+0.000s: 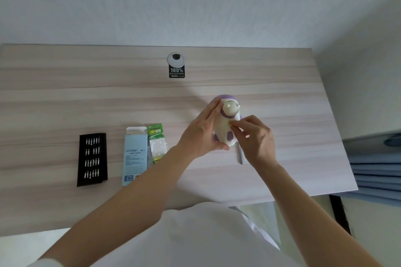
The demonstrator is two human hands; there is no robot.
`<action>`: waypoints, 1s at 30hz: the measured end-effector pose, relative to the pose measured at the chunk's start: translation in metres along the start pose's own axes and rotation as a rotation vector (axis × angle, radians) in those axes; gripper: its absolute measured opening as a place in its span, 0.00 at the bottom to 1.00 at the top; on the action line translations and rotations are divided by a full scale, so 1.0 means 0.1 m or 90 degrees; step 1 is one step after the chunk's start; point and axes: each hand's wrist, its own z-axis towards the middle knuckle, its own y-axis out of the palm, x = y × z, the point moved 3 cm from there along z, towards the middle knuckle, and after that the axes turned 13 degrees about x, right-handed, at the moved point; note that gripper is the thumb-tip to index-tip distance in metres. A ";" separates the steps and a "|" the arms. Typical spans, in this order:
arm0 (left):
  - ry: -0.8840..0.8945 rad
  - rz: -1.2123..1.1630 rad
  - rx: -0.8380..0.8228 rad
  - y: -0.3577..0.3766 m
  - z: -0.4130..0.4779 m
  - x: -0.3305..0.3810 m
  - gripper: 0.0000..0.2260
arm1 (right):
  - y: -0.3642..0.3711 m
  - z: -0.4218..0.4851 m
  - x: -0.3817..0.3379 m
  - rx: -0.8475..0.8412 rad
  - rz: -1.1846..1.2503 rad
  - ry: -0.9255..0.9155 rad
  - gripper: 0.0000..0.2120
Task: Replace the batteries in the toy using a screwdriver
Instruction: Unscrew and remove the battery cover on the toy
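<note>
Head view: at the left of the desk [65,93] a black bit set [92,159] is laid flat, its rows of bits exposed. To its right a blue box [135,156] is seen, with a green battery pack [157,143] touching its right edge. Further right, the toy [224,132], cream with purple patches, is held above the desk. It is gripped by the left hand [201,134], fingers stretched along its left side and thumb hooked under its near end. The right hand [258,141] is curled, thumb and forefinger pinched against the toy's front; what lies between them cannot be told. A grey screwdriver [240,155] is partly seen on the desk below.
</note>
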 end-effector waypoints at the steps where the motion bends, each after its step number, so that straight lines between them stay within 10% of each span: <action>1: 0.001 0.006 0.000 0.01 0.00 -0.01 0.57 | 0.00 0.00 0.01 0.001 0.008 -0.011 0.05; 30: -0.039 0.018 -0.018 0.05 -0.01 -0.06 0.57 | 0.16 0.13 -0.06 -0.147 0.065 0.159 0.05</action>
